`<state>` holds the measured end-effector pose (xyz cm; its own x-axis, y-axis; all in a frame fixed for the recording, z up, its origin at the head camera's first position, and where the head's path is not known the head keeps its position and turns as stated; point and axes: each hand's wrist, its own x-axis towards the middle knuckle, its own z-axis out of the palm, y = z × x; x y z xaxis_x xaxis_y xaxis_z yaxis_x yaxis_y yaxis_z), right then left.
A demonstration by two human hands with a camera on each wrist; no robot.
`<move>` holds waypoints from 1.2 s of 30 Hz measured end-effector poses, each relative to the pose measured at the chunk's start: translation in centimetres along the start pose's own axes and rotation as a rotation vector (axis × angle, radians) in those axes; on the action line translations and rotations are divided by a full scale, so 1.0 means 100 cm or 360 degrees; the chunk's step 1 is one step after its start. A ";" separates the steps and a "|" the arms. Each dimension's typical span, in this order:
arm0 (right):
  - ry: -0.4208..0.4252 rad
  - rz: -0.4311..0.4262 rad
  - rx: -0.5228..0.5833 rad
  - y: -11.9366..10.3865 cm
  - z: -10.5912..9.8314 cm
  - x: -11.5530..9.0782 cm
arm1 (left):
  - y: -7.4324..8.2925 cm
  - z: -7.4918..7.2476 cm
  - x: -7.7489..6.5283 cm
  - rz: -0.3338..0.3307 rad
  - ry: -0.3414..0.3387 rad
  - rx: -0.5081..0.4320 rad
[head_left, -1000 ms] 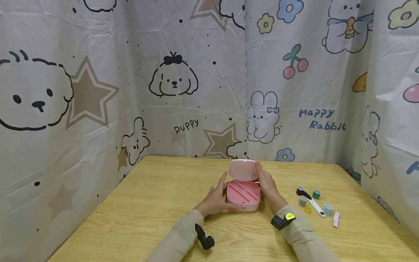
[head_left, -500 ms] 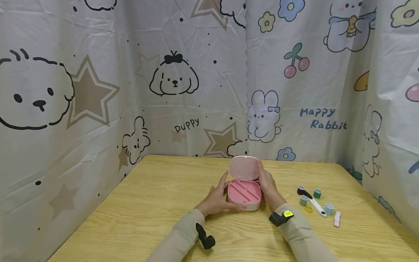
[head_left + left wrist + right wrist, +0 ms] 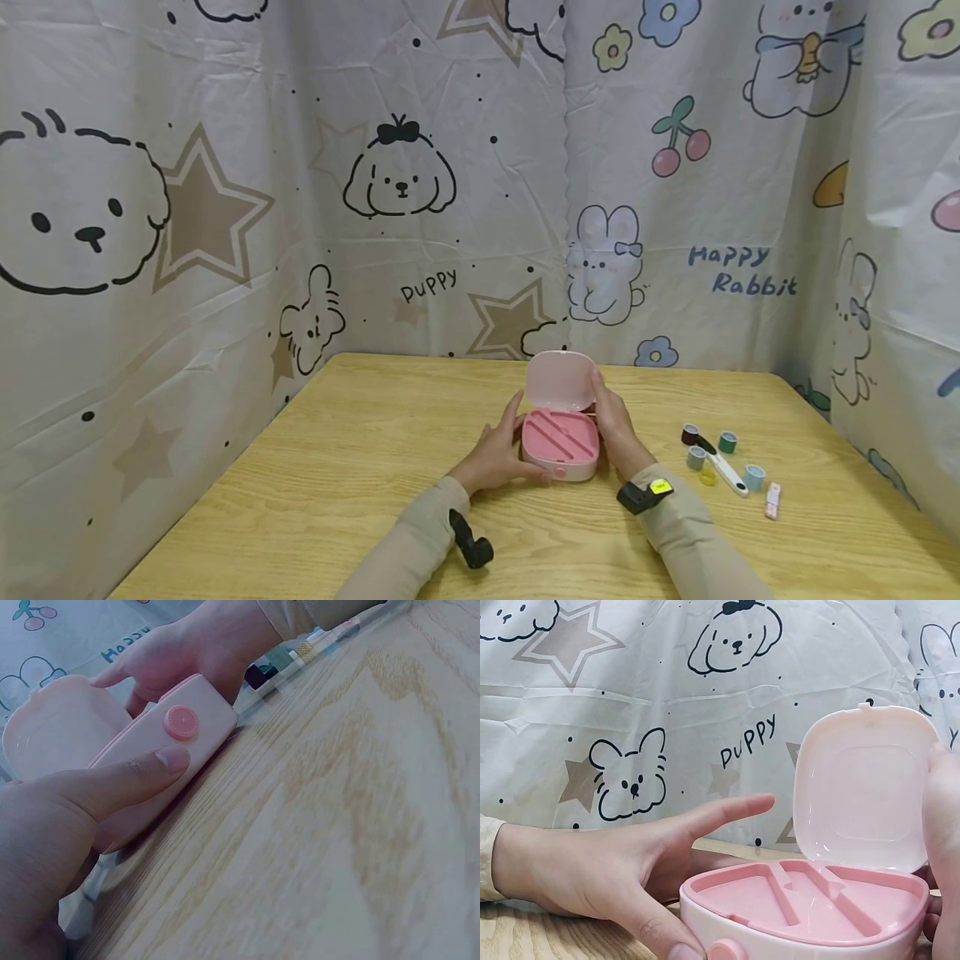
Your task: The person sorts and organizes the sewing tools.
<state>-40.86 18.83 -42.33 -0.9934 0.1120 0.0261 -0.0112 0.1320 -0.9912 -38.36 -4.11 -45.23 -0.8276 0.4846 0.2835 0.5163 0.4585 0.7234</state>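
Note:
A pink-and-white storage box (image 3: pixel 558 472) stands on the table in front of me, its hinged lid (image 3: pixel 561 381) raised behind the tray (image 3: pixel 810 900). Diagonal ridges divide the pink tray, which holds nothing. My left hand (image 3: pixel 491 457) grips the box's left side, thumb on the front wall beside the round pink button (image 3: pixel 181 722), index finger raised in the right wrist view. On the other side, my right hand (image 3: pixel 617 425) holds the box and lid, thumb at the lid's right edge and other fingers lower, partly hidden behind the box.
To the right lie several small spools, including a dark one (image 3: pixel 689 433), a green one (image 3: pixel 727 442) and a light blue one (image 3: pixel 754 477). Among them are a white-and-black handled tool (image 3: pixel 727 475), a yellow ring-like piece (image 3: pixel 707 477) and a small pale pink item (image 3: pixel 772 501). Printed curtains (image 3: pixel 420 250) surround the table.
The lid has swung up and now stands more upright in the head view. Both hands stay at the box with almost no shift.

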 end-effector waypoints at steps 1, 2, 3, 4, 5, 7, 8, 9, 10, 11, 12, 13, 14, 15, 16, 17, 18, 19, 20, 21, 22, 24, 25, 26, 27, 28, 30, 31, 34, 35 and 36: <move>0.0006 -0.0002 0.0001 0.000 0.000 0.000 | 0.000 0.000 0.000 -0.0002 -0.0002 0.0004; 0.0010 -0.0002 0.0000 0.000 0.000 0.000 | 0.001 0.000 0.000 -0.0004 -0.0003 0.0005; 0.0013 -0.0004 -0.0012 0.001 0.000 0.000 | 0.001 0.000 0.000 -0.0006 -0.0004 0.0008; 0.0015 -0.0002 -0.0026 0.001 0.000 0.000 | 0.001 0.000 0.000 -0.0010 -0.0004 0.0008; 0.0018 0.0000 -0.0039 0.001 0.000 0.000 | 0.002 0.000 -0.001 -0.0011 -0.0004 0.0007; 0.0022 0.0002 -0.0066 0.002 -0.001 0.000 | 0.002 0.000 -0.001 -0.0016 -0.0003 0.0002; 0.0022 0.0002 -0.0077 0.002 -0.001 -0.001 | 0.002 0.000 -0.001 -0.0016 -0.0003 -0.0002; 0.0022 -0.0003 -0.0098 0.002 -0.001 -0.001 | 0.002 0.000 -0.001 -0.0017 -0.0003 -0.0003; 0.0024 -0.0005 -0.0107 0.003 -0.001 -0.002 | 0.002 -0.001 -0.001 -0.0016 -0.0003 -0.0006; 0.0024 -0.0008 -0.0116 0.003 -0.001 -0.002 | 0.002 -0.001 -0.001 -0.0014 -0.0002 -0.0008; 0.0024 -0.0010 -0.0122 0.003 -0.001 -0.002 | 0.002 -0.001 -0.001 -0.0014 -0.0003 -0.0009; 0.0025 -0.0008 -0.0132 0.003 -0.001 -0.002 | 0.002 -0.001 -0.001 -0.0014 -0.0005 -0.0009; 0.0026 -0.0005 -0.0138 0.004 -0.002 -0.002 | 0.002 -0.001 -0.001 -0.0015 -0.0006 -0.0009; 0.0027 -0.0005 -0.0150 0.004 -0.002 -0.002 | 0.002 0.000 -0.001 -0.0014 -0.0007 -0.0010; 0.0033 -0.0001 -0.0157 0.004 -0.002 -0.001 | 0.002 0.000 -0.001 -0.0014 -0.0010 -0.0013; 0.0037 0.0001 -0.0167 0.005 -0.002 -0.001 | 0.002 0.000 -0.001 -0.0013 -0.0012 -0.0017; 0.0042 0.0003 -0.0175 0.005 -0.002 0.000 | 0.002 0.000 -0.001 -0.0013 -0.0014 -0.0021; 0.0043 0.0012 -0.0181 0.006 -0.003 0.000 | 0.002 0.000 -0.001 -0.0014 -0.0017 -0.0026; 0.0044 0.0022 -0.0186 0.006 -0.003 0.000 | 0.002 0.000 -0.001 -0.0014 -0.0019 -0.0034; 0.0045 0.0026 -0.0193 0.007 -0.003 0.000 | 0.002 0.000 -0.001 -0.0014 -0.0022 -0.0041; 0.0045 0.0034 -0.0198 0.007 -0.003 0.001 | 0.003 0.000 -0.002 -0.0015 -0.0024 -0.0045; 0.0041 0.0057 -0.0192 0.007 -0.004 0.001 | 0.003 -0.001 -0.002 -0.0020 -0.0027 -0.0048; 0.0039 0.0070 -0.0188 0.007 -0.004 0.001 | 0.003 -0.001 -0.002 -0.0024 -0.0029 -0.0046; 0.0039 0.0075 -0.0189 0.007 -0.004 0.001 | 0.004 -0.001 -0.002 -0.0028 -0.0029 -0.0045; 0.0037 0.0079 -0.0188 0.007 -0.004 0.001 | 0.003 -0.001 -0.002 -0.0032 -0.0029 -0.0040; 0.0037 0.0087 -0.0185 0.008 -0.004 0.001 | 0.003 -0.001 -0.001 -0.0040 -0.0029 -0.0038; 0.0036 0.0100 -0.0176 0.008 -0.004 0.001 | 0.004 0.000 -0.001 -0.0062 -0.0034 -0.0035; 0.0037 0.0101 -0.0179 0.008 -0.004 0.001 | 0.004 0.000 0.000 -0.0070 -0.0034 -0.0029; 0.0037 0.0093 -0.0190 0.008 -0.003 0.002 | 0.004 0.001 0.000 -0.0097 -0.0040 -0.0023; 0.0040 0.0092 -0.0194 0.008 -0.003 0.002 | 0.004 0.001 0.000 -0.0100 -0.0039 -0.0018; 0.0041 0.0089 -0.0195 0.008 -0.003 0.002 | 0.004 0.001 0.000 -0.0101 -0.0038 -0.0017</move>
<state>-41.05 19.25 -43.09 -0.9888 0.1472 -0.0236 0.0594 0.2438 -0.9680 -38.12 -3.84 -44.99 -0.8528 0.4728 0.2218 0.4606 0.4806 0.7462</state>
